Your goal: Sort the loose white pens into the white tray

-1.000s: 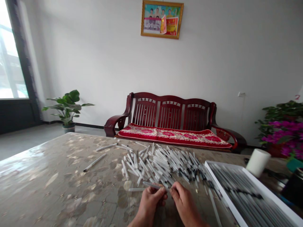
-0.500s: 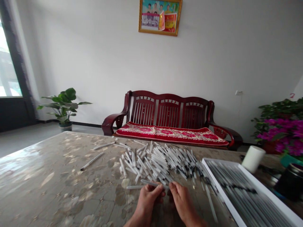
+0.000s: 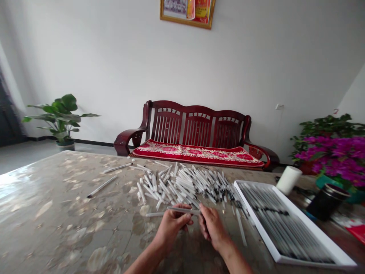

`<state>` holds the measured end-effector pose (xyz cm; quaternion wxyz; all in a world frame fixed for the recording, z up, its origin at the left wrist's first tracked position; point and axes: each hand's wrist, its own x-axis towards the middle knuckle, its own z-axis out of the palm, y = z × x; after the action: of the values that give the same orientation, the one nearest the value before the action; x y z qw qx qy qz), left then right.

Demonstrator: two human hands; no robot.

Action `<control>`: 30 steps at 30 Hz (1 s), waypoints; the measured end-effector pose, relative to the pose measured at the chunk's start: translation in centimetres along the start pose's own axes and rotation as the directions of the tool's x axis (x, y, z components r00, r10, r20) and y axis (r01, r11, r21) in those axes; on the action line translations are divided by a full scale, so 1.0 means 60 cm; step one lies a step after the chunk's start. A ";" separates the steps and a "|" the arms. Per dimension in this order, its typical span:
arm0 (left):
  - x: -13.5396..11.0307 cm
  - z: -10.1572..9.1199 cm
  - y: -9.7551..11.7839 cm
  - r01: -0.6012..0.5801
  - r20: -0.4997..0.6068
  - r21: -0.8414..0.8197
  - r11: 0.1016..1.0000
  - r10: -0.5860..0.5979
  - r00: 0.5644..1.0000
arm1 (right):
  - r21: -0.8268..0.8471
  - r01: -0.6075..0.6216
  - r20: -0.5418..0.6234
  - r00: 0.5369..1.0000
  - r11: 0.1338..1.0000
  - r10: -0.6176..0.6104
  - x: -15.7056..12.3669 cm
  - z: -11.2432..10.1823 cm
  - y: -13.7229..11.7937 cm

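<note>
Between my two hands lies a thin grey-white pen (image 3: pixel 184 210), held level across the fingers. My left hand (image 3: pixel 174 224) is closed around its left part, thumb pressed on it. My right hand (image 3: pixel 212 224) pinches the pen's right end, which its fingers partly hide. Just beyond both hands spreads a heap of white pen pieces (image 3: pixel 185 184), several with dark ends. One loose white tube (image 3: pixel 154 214) rests beside my left hand, and a longer clear one (image 3: pixel 241 228) lies to the right of my right hand.
A white box (image 3: pixel 258 228) full of rows of pens stands at the right. Behind it are a white roll (image 3: pixel 289 180) and a dark cup (image 3: pixel 327 201). Two pens, one of them nearer (image 3: pixel 102 186), lie at left on the patterned tabletop (image 3: pixel 71 224). A wooden bench (image 3: pixel 196 125) stands beyond.
The camera view has shifted, moving the scene left and up in the picture and showing more of the box. Both hands still hold the pen, with a slightly wider gap between them.
</note>
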<state>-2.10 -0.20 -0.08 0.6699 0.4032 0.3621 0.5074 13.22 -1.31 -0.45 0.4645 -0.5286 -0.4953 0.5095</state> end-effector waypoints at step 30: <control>0.030 -0.029 -0.005 0.004 -0.304 -0.177 0.984 -0.059 0.951 | -0.981 -0.103 -0.169 0.875 0.167 -0.454 0.062 -0.190 0.035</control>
<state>-3.12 1.78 -1.21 0.6459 0.2533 0.4228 0.5830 24.66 2.42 -2.25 0.1746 -0.7337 -0.6468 -0.1132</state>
